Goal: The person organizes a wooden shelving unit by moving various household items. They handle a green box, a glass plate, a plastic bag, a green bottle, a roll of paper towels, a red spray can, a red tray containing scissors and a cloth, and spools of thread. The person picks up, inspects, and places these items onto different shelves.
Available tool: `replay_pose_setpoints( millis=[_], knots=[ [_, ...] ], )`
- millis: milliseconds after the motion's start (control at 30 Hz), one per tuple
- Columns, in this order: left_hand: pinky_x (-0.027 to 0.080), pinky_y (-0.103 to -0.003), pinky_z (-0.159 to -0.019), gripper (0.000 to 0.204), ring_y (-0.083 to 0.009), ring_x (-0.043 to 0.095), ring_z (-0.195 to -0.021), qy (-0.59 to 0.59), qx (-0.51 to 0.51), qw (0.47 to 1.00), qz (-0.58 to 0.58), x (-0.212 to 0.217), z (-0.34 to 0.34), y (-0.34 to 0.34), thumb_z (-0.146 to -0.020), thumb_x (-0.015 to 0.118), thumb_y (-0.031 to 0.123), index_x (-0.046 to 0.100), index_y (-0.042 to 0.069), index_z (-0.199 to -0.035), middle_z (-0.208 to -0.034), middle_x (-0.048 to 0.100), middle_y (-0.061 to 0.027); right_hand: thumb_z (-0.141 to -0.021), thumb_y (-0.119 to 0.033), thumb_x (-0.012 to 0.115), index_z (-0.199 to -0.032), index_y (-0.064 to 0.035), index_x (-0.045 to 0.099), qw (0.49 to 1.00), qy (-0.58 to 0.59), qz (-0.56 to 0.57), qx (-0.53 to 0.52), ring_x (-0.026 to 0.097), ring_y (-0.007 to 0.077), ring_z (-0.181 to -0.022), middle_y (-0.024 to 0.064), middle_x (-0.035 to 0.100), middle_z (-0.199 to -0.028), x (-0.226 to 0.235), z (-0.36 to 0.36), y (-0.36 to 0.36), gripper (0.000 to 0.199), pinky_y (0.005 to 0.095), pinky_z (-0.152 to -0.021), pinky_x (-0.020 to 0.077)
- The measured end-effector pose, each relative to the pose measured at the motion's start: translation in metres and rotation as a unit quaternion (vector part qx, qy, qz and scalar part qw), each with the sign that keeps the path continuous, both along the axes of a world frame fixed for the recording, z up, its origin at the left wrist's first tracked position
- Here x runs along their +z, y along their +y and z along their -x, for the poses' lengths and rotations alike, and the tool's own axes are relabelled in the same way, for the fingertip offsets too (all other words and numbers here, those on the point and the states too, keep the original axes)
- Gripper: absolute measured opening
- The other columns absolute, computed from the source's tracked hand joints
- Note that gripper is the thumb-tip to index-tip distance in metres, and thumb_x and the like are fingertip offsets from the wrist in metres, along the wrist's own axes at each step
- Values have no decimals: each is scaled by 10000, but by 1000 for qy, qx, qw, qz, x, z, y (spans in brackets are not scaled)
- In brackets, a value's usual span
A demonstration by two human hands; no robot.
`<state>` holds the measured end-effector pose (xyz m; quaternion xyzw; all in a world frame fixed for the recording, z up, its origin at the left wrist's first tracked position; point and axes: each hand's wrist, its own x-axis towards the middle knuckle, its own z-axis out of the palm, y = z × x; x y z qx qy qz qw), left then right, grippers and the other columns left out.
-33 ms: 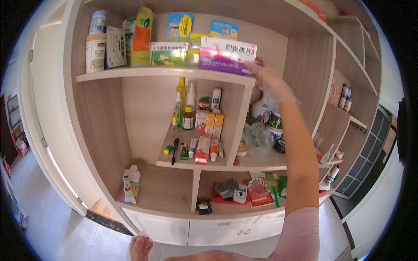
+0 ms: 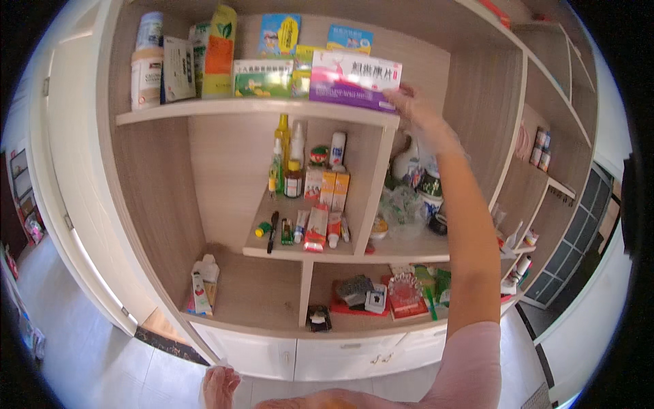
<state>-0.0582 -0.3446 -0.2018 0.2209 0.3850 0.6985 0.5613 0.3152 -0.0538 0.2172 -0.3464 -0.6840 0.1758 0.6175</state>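
Observation:
My right hand (image 2: 413, 108), in a thin clear plastic glove, reaches up to the top shelf. Its fingers close on the right end of a white and purple medicine box (image 2: 354, 82), which stands upright at the shelf's front edge. Left of that box are a green and white medicine box (image 2: 263, 79) and a tall orange and green pack (image 2: 219, 54). Blue and yellow packs (image 2: 279, 33) show behind. My left hand (image 2: 221, 388), also in clear plastic, is low at the bottom left, away from the shelves; how its fingers are set is unclear.
Below, a middle shelf (image 2: 310, 255) carries bottles, small boxes, tubes and a black pen (image 2: 274, 221). Vases and crumpled clear plastic (image 2: 403, 208) sit right of the upright divider (image 2: 376, 187). White drawers (image 2: 323, 356) line the base. A pale door (image 2: 82, 198) stands at left.
The shelves and their contents sit slightly higher in the picture. My right hand keeps its hold at the right end of the white and purple box.

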Motion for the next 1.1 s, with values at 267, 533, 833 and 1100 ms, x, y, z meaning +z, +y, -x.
replay_pose_setpoints(
  millis=[267, 533, 833, 1100],
  knots=[
    [494, -292, -683, 187, -154, 596, -706, 5, -1, 998, 58, -18, -3, 14, -862, 606, 258, 558, 92, -935, -818, 616, -36, -807, -470, 617, -1310, 35, 349, 986, -161, -4, -43, 498, 212, -1118, 147, 511, -1215, -7, -14, 4, 762, 292, -992, 349],
    [455, -301, -726, 192, -125, 556, -738, 65, -18, 994, 88, 11, -15, 9, -876, 560, 303, 533, 115, -900, -801, 574, -13, -830, -390, 622, -1140, -13, 559, 987, -152, 31, -31, 554, 153, -998, 76, 604, -1084, -6, -32, 15, 492, 294, -936, 396],
    [463, -302, -720, 178, -133, 556, -754, 27, -37, 997, 70, -19, -1, 16, -875, 569, 269, 537, 101, -925, -817, 579, -20, -722, -405, 726, -1028, -17, 626, 997, -66, 31, 11, 540, 178, -795, 81, 630, -914, -6, -11, 17, 504, 297, -734, 426],
    [463, -291, -706, 165, -135, 546, -748, 16, -76, 996, 51, -23, 1, 14, -879, 569, 243, 544, 87, -927, -822, 571, -25, -651, -449, 760, -1168, -32, 525, 994, -100, 50, -6, 505, 160, -1004, 61, 579, -1089, 4, 4, -17, 705, 285, -848, 369]
  ],
)
